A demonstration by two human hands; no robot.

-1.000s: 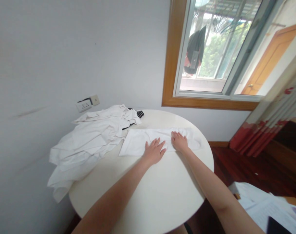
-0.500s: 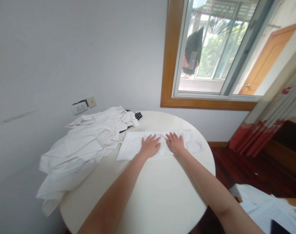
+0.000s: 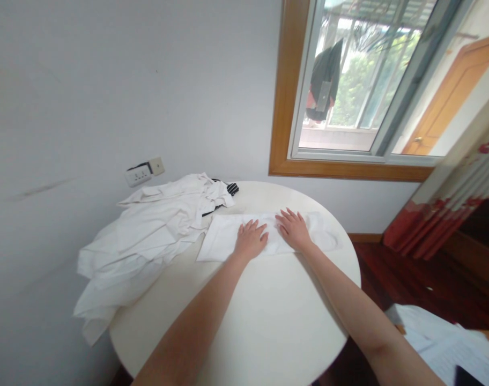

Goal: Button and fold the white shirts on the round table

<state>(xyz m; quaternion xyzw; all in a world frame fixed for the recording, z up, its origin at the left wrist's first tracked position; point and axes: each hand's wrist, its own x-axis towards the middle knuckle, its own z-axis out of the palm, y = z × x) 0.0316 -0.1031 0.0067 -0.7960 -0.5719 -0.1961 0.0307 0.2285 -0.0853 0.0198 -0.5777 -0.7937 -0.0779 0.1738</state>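
Note:
A folded white garment (image 3: 220,236) lies as a long flat strip across the round white table (image 3: 260,316). My left hand (image 3: 250,239) rests on the middle of it, palm down with fingers spread. To its right, my right hand (image 3: 293,229) also lies on the cloth, fingers stretched toward the wall. Neither hand grips anything. What kind of garment the strip is cannot be made out. Left of it, a loose heap of white clothes (image 3: 160,220) spreads over the table and hangs past the edge.
A black-and-white striped cloth (image 3: 232,188) pokes out behind the heap. The wall with a socket (image 3: 139,175) borders the table at the back left, below a wood-framed window (image 3: 280,107). Papers (image 3: 449,338) lie at the lower right, near a red-and-white curtain (image 3: 437,214).
My right hand has slid slightly away from the left one, its fingers a little farther forward. The whole view has shifted slightly; the heap looks unchanged.

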